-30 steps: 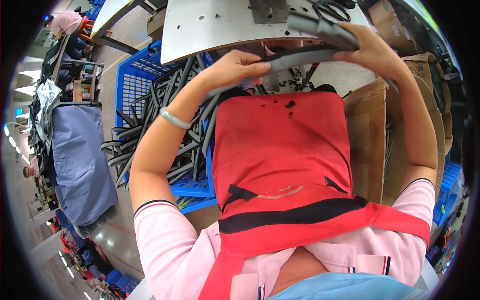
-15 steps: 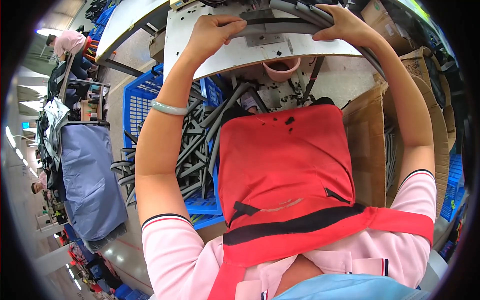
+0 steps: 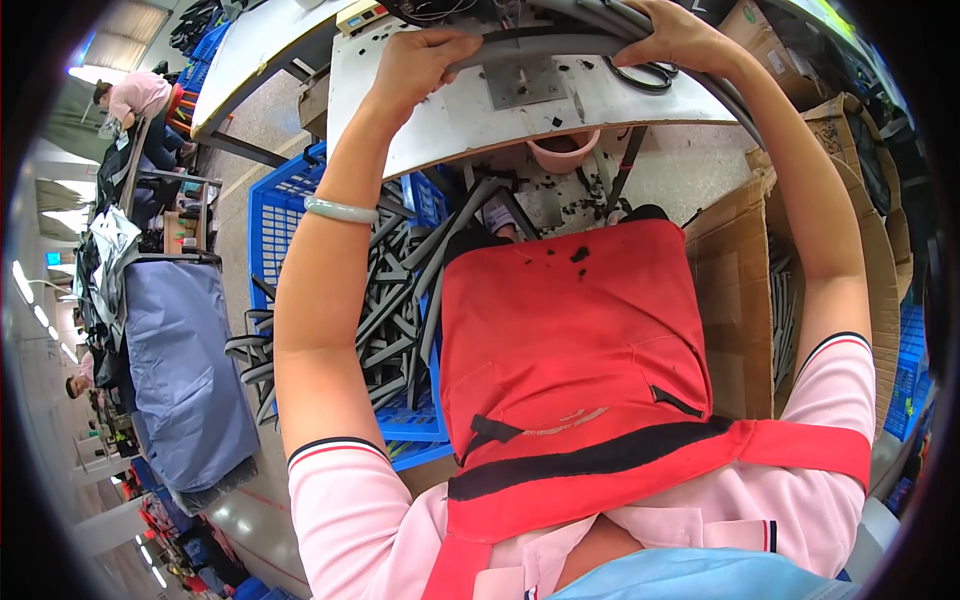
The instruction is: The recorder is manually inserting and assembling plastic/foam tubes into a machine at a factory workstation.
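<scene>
A curved grey strip with a black edge (image 3: pixel 560 47) stretches between my hands over the white worktable. My left hand (image 3: pixel 425 62) is closed in a pinch on its left end. On the other side my right hand (image 3: pixel 682 40) grips the strip together with several more grey strips (image 3: pixel 738 108), which bend down past my right wrist. Below the strip, a metal plate (image 3: pixel 528 84) is set in the tabletop. Black loops like scissor handles (image 3: pixel 650 78) lie beside my right hand. Part of a machine (image 3: pixel 432 8) shows at the top edge, mostly cut off.
Left of my red apron (image 3: pixel 580 320), a blue crate (image 3: pixel 268 205) holds many grey strips (image 3: pixel 395 300). Cardboard boxes (image 3: pixel 728 300) stand at my right. Under the table is a pink bucket (image 3: pixel 563 152), with black scraps around it. Another person (image 3: pixel 140 95) sits far left.
Both hands and the strip have moved slightly away from me, toward the machine. More of the tabletop shows, and the black loops beside my right hand have come into sight.
</scene>
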Demonstrator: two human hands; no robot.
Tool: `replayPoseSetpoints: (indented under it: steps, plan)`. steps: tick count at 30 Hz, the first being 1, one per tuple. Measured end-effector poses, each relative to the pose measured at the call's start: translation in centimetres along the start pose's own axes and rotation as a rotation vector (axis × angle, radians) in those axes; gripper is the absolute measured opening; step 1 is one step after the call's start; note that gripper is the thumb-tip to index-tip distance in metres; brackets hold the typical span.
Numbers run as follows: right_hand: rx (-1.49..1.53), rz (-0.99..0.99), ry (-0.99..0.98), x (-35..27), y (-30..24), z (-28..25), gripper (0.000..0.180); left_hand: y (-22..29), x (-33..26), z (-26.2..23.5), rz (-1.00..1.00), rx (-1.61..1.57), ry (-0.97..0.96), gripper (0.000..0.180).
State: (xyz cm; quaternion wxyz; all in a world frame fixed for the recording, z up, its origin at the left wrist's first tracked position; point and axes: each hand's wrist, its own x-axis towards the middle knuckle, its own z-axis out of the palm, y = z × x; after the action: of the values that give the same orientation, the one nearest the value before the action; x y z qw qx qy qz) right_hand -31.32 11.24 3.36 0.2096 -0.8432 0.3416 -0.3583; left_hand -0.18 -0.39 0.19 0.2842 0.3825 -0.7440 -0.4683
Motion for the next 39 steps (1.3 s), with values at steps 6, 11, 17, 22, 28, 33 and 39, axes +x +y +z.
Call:
replayPoseSetpoints:
  steps: [6, 11, 17, 22, 28, 33, 39]
  plan:
    - [-0.315, 0.686, 0.000, 2.6, -1.8, -0.3, 0.059, 0.6, 0.5, -0.7, 0.007, -0.014, -0.003, 0.028]
    - [-0.305, 0.704, -0.008, 2.6, 0.6, -0.4, 0.062, -0.3, 1.2, -0.1, -0.011, -0.130, 0.010, 0.028]
    - [-0.344, 0.659, 0.068, 1.0, -2.5, 0.8, 0.061, -0.7, -0.9, -1.2, 0.016, -0.249, 0.073, 0.027]
    - [-0.423, 0.439, -0.145, 0.1, -6.5, 8.0, 0.046, -0.7, -2.8, -1.4, 0.123, 0.379, -0.088, 0.026]
    - [-0.891, 0.054, -0.450, 0.7, -7.9, 20.0, 0.030, 3.1, -4.3, 6.6, 0.035, 0.162, -0.442, 0.033]
    - [-0.427, 0.389, -0.366, -0.1, -7.4, 12.5, 0.032, -2.4, -7.0, 5.0, -0.174, 0.136, -0.517, 0.049]
    - [-0.258, 0.734, -0.153, -3.1, -7.5, 4.3, 0.039, -0.8, -9.9, 1.0, -0.246, -0.217, -0.526, 0.047]
